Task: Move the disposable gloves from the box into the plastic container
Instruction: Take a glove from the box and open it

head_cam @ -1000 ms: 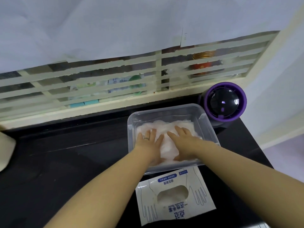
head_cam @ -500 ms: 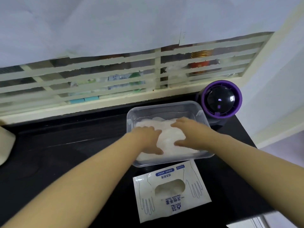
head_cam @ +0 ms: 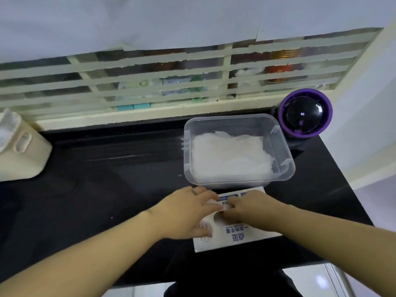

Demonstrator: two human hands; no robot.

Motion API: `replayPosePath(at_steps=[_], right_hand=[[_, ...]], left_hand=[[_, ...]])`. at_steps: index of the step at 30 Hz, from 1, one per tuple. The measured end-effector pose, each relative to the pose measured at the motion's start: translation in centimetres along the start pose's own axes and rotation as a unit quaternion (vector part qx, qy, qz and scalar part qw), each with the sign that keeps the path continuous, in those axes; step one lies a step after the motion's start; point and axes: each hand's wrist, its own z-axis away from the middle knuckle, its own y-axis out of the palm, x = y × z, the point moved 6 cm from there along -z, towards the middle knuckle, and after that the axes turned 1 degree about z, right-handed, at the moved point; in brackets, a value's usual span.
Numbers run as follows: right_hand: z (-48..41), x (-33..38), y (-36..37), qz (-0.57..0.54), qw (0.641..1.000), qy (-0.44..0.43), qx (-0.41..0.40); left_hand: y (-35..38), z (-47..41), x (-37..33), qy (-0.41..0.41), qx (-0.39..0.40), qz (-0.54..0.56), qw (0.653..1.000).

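- Clear, round-cornered plastic container (head_cam: 235,182) on a glossy black counter (head_cam: 111,168), with crinkly translucent gloves (head_cam: 229,156) heaped inside.
- Just in front of the container lies a flat white cardboard box (head_cam: 242,235) with blue print.
- The left hand (head_cam: 188,213) presses on the box with straightish fingers.
- The right hand (head_cam: 254,207) has its fingers curled at the box opening; I cannot tell whether they grip anything.

We have a single wide-angle view, worn on the head, looking forward and steeply down on the plastic container (head_cam: 187,151) from close by, on its near side. The container sits right of centre; beyond it the view reaches a barred window (head_cam: 150,82).
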Motion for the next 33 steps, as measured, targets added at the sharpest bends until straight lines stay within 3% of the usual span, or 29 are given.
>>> replayPosePath(at_steps=[2, 3, 8, 12, 15, 19, 25, 30, 33], right_hand=[[-0.9, 0.5, 0.3, 0.032, 0.999, 0.002, 0.002], [-1.2, 0.6, 0.4, 0.045, 0.999, 0.005, 0.002], [-0.5, 0.1, 0.6, -0.006, 0.996, -0.009, -0.091], [0.4, -0.1, 0.9, -0.014, 0.994, 0.009, -0.108], [0.5, 0.4, 0.4, -0.008, 0.986, -0.033, -0.166], [-0.8, 1.1, -0.2, 0.013, 0.980, -0.075, -0.181], [-0.6, 0.6, 0.8, 0.032, 0.987, -0.041, -0.149], [2.2, 0.4, -2.3, -0.021, 0.965, -0.025, -0.259], [4.7, -0.4, -5.7, -0.194, 0.913, 0.061, -0.354]], left_hand=[[2.4, 0.7, 0.5, -0.078, 0.119, -0.003, 0.990], [2.8, 0.8, 0.5, -0.093, 0.139, 0.000, 0.986], [3.3, 1.0, 0.7, -0.110, 0.148, 0.022, 0.983], [3.5, 1.0, 0.7, -0.108, 0.146, 0.018, 0.983], [3.6, 0.9, 0.8, -0.106, 0.143, 0.030, 0.984], [3.3, 0.7, 0.7, -0.098, 0.140, 0.041, 0.984], [3.3, 0.8, 0.6, -0.108, 0.148, 0.042, 0.982], [3.2, 0.7, 0.5, -0.118, 0.160, 0.041, 0.979], [2.9, 0.7, 0.2, -0.121, 0.164, 0.029, 0.978]])
